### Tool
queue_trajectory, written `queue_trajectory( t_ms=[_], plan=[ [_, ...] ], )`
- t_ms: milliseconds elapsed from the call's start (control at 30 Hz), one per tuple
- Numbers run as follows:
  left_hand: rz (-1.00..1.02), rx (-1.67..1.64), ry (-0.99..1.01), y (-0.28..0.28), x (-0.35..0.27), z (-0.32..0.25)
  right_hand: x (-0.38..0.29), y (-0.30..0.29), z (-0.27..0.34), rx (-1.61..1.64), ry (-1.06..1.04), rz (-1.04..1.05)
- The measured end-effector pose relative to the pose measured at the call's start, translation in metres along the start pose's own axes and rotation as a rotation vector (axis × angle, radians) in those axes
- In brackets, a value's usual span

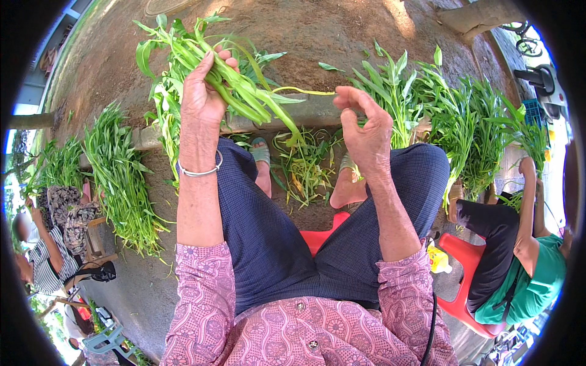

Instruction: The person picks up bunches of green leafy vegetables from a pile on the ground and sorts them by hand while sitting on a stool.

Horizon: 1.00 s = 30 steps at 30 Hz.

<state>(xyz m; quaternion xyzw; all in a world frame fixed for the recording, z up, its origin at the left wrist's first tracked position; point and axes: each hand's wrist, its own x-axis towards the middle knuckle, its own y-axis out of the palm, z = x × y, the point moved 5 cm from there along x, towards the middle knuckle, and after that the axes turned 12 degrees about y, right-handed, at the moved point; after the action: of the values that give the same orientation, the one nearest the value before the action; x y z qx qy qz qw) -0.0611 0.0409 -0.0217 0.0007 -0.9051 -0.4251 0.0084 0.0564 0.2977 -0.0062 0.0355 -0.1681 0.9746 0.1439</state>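
Observation:
My left hand [203, 94] is closed around a bunch of leafy green stems [242, 84], which look like water spinach. The leaves point up and left, and the thick cut ends slant down to the right. A thin yellow stem [307, 91] stretches from the bunch to the fingertips of my right hand [364, 130], which pinches its end. Below both hands, between my sandalled feet, lies a heap of green and yellow trimmings [306, 171]. More leafy greens [167, 114] stand behind my left wrist, partly hidden by it.
A low stone kerb [293, 112] runs across in front of my feet. Tall bundles of greens [396, 98] lean on it at right, and a large pile [121, 183] lies at left. A person in green [526, 283] sits close by on a red plastic stool [464, 274]; others sit at left.

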Motion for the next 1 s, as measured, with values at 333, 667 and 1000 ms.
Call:
queue_trajectory(
  t_ms=[333,667,1000],
  plan=[
    [0.011,0.117,-0.006,0.011,-0.007,0.010,-0.007,0.008,0.018,-0.181,-0.218,0.009],
    [0.056,0.136,-0.012,0.016,-0.008,0.011,-0.006,0.012,0.008,-0.149,-0.094,0.114],
    [0.063,0.154,-0.007,0.015,-0.006,0.010,-0.005,0.013,-0.005,-0.049,0.088,0.167]
  ],
)
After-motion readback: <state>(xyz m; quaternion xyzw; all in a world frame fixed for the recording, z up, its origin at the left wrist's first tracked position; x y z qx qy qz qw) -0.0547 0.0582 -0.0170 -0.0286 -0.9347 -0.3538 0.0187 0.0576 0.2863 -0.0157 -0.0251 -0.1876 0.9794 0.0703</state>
